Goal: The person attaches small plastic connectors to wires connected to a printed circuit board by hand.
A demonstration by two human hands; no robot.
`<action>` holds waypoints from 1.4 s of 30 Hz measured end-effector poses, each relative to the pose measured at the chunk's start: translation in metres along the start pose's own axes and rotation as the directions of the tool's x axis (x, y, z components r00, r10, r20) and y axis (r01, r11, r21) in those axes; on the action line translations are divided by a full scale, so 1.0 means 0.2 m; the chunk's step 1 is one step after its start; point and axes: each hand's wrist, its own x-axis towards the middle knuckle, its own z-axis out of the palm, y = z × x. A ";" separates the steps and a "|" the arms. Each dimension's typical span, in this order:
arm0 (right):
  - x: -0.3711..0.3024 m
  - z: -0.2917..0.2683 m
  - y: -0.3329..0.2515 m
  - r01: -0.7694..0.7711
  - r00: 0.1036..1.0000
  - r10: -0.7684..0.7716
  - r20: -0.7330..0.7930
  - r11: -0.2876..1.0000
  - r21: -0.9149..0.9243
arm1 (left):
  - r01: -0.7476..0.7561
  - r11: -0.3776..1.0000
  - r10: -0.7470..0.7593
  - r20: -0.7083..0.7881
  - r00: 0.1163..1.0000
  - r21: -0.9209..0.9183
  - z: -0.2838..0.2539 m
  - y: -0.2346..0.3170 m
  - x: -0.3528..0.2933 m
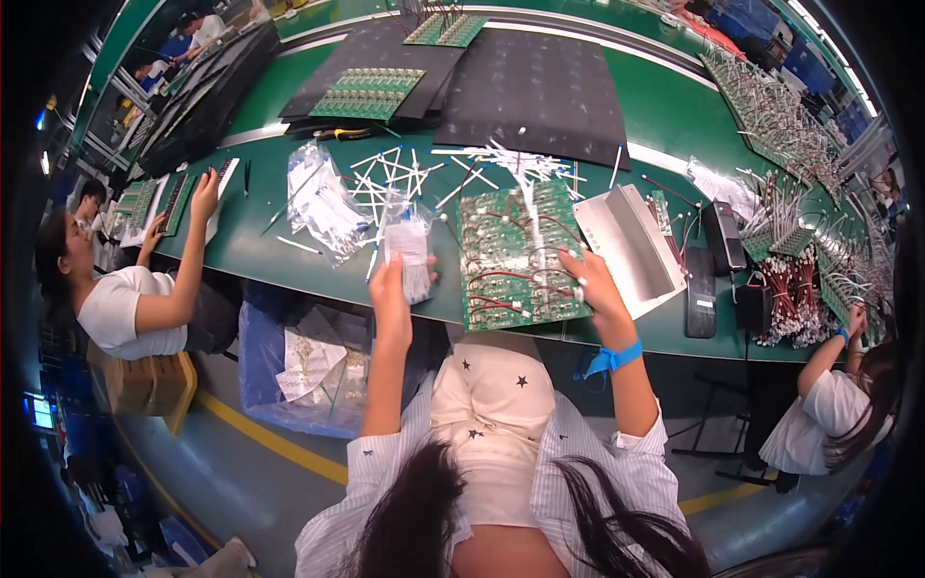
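Note:
My left hand is closed around a clear plastic bag with a pale label and white strips inside, held at the table's front edge. In front of me lies a green circuit board panel with red and black wires and white connectors. A bundle of white strips lies across the panel. My right hand has its fingers curled at the panel's right edge, beside the wires; what they grip, if anything, is too small to make out. A blue band circles my right wrist.
Loose white strips with blue ends and another clear bag lie to the left. A metal tray and a black device stand right. Black foam sheets lie behind. People work on both sides; a blue-lined bin stands below.

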 end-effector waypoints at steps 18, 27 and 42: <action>-0.37 -0.09 -0.16 0.106 0.988 -0.077 -0.133 0.969 0.221 | 0.248 0.959 -0.283 0.384 0.879 0.139 0.46 0.15 -0.23; -0.38 -0.05 -0.15 0.115 0.963 -0.073 -0.258 0.982 0.151 | 0.439 0.895 -0.362 0.449 0.817 -0.076 0.48 0.19 -0.27; -0.46 -0.03 -0.26 0.113 0.993 -0.108 -0.048 0.986 0.122 | 0.510 0.857 -0.480 0.472 0.740 0.072 0.37 0.20 -0.26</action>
